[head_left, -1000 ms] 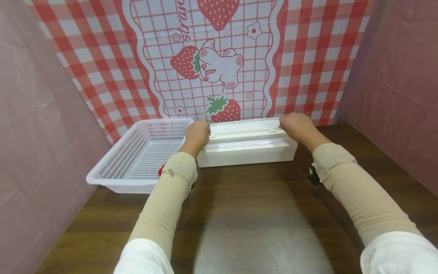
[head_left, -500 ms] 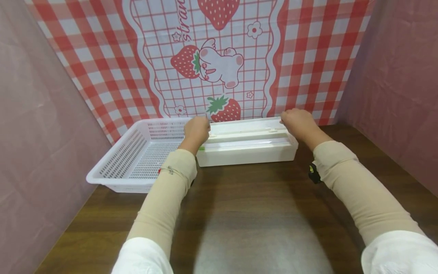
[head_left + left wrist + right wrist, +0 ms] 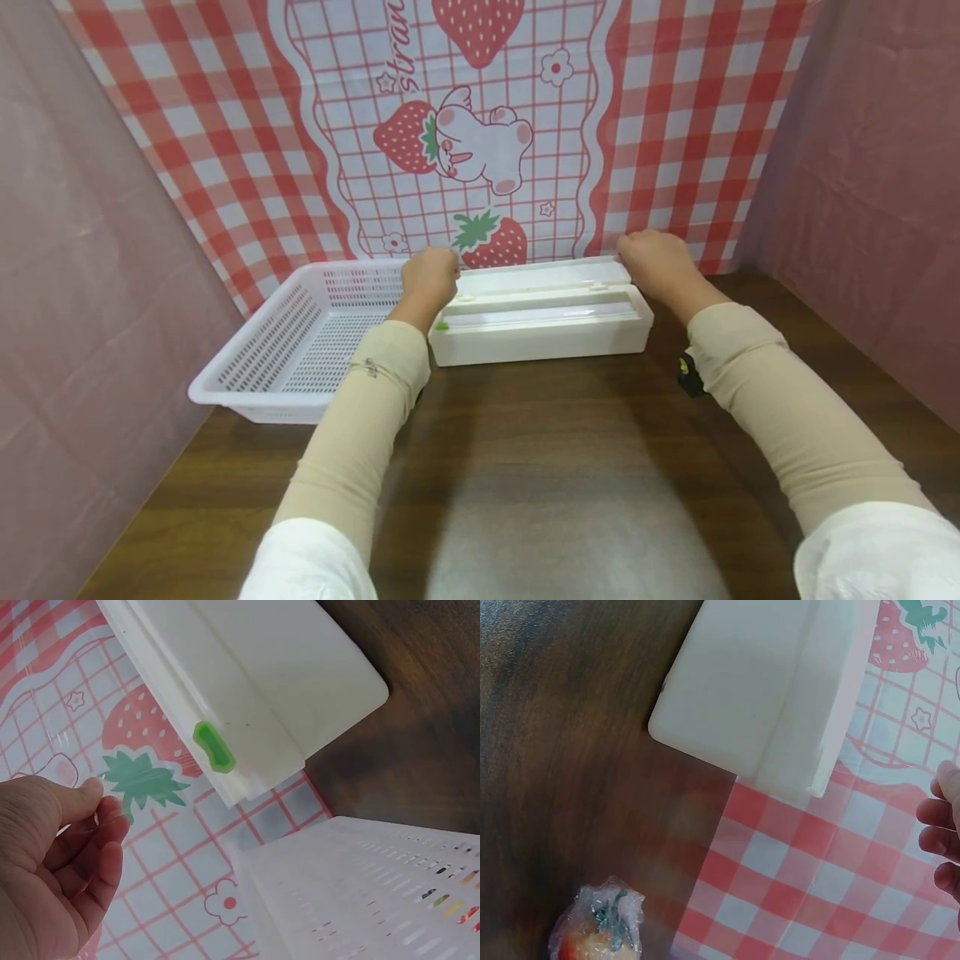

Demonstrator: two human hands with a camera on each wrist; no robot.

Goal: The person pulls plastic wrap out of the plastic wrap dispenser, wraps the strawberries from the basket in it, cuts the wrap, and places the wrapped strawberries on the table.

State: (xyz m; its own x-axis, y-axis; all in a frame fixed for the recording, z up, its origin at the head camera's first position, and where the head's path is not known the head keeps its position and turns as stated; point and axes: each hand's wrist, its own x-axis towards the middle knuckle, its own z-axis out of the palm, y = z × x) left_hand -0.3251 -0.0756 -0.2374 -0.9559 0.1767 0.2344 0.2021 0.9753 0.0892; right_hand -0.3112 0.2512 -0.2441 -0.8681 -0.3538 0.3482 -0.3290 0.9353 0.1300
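The cling-film dispenser box [image 3: 542, 321] is lying at 12 o'clock on the table [image 3: 555, 467], long axis running 9 to 3. The left hand [image 3: 429, 279] is pinching clear film at its 9 o'clock end; the right hand [image 3: 654, 258], curled at the lid's 3 o'clock corner, is hiding whatever it grips.

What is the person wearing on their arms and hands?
Both arms wear snug beige sleeves from wrist to above the elbow, with white fabric over them nearest the shoulders. The left hand and right hand are bare, with no gloves. A small black device with a yellow-green spot sits under the right wrist. A small metal clip or pin shows on the left sleeve.
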